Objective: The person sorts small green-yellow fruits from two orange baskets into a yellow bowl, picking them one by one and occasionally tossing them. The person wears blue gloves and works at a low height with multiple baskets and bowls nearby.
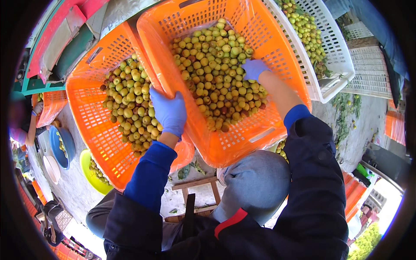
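Small round yellow-green fruits [206, 78] seem hard, best pinched sideways; opening and hold can't be told for blue-gloved left grip [169, 112] or right grip [255, 70].

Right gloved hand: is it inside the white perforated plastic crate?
No, the right gloved hand is at the small round fruits inside an orange perforated plastic crate.

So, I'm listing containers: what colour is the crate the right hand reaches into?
That crate is orange, clearest in the head view.
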The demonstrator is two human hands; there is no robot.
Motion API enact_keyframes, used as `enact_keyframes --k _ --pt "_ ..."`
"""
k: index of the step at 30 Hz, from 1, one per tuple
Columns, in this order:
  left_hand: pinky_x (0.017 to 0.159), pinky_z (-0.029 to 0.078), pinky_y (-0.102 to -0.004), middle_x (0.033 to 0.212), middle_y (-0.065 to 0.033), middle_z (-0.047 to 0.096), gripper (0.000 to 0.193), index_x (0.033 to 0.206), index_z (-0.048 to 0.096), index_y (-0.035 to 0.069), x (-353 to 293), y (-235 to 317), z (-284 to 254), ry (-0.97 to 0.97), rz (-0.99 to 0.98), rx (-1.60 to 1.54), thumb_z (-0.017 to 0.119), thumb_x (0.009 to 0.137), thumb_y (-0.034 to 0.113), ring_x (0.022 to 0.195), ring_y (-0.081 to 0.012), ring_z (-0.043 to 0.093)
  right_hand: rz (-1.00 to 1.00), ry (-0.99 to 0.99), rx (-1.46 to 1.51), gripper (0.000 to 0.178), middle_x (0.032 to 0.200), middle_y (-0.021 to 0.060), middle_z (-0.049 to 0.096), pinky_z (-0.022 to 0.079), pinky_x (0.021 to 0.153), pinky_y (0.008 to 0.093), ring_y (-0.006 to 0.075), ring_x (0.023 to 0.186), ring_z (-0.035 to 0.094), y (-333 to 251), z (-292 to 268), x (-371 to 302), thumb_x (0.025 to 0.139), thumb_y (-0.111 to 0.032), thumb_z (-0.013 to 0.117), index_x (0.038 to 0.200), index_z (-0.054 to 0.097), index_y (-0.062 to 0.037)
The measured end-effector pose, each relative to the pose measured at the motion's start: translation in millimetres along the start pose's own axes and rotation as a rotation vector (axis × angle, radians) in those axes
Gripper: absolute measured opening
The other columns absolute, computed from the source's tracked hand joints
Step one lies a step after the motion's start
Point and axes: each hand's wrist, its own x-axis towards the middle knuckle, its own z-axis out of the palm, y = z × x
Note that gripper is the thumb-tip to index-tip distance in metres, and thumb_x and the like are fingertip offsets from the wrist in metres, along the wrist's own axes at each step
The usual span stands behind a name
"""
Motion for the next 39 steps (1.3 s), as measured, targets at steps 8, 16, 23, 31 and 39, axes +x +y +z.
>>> enact_keyframes --k 8,16,23,31,39 --pt "0.083 0.047 -0.0487 0.117 -0.0214 0.049 0.065 0.127 0.033 -0.001 1.8 0.9 2.1 0.007 -0.012 0.025 0.066 0.074 0.019 0.102 -0.0429 0.056 0.093 0.033 0.238 0.083 0.127 0.0164 0.057 0.050 0.091 0.0408 0.0324 0.109 0.059 -8.3 47.1 -39.4 0.090 -0.054 0.050 0.152 0.010 -0.0167" --pt "0.083 0.047 -0.0503 0.116 -0.0224 0.050 0.064 0.126 0.033 0.000 3.1 -2.1 0.0 -0.022 -0.029 0.028 0.067 0.075 0.020 0.100 -0.0447 0.057 0.016 -0.226 0.309 0.093 0.115 0.0186 0.063 0.050 0.086 0.0444 0.0343 0.099 0.063 -38.1 33.3 -90.8 0.084 -0.056 0.055 0.152 0.010 -0.0125" --pt "0.083 0.047 -0.0504 0.115 -0.0218 0.050 0.062 0.123 0.034 0.001 4.5 -7.2 1.2 0.018 -0.018 0.049 0.067 0.074 0.021 0.101 -0.0443 0.057 -0.351 -0.079 0.175 0.062 0.109 0.0168 0.065 0.051 0.083 0.0435 0.0341 0.099 0.063 -81.8 24.6 -81.2 0.082 -0.040 0.061 0.136 0.045 -0.0126" --pt "0.087 0.046 -0.0477 0.122 -0.0225 0.049 0.068 0.129 0.033 -0.003 4.2 -1.8 3.1 0.019 0.006 0.059 0.066 0.074 0.021 0.106 -0.0427 0.055 -0.382 0.406 0.286 0.068 0.135 0.0179 0.047 0.053 0.074 0.0409 0.0339 0.090 0.066 -164.0 -22.1 -21.9 0.083 -0.030 0.063 0.143 0.035 -0.0176" --pt "0.087 0.046 -0.0466 0.123 -0.0229 0.049 0.070 0.132 0.032 -0.004 4.1 -6.5 4.5 0.014 0.028 0.031 0.066 0.075 0.020 0.108 -0.0427 0.054 -0.383 0.414 0.346 0.054 0.128 0.0201 0.048 0.053 0.076 0.0400 0.0333 0.094 0.063 -166.9 18.4 -9.8 0.081 -0.025 0.067 0.132 0.050 -0.0283"
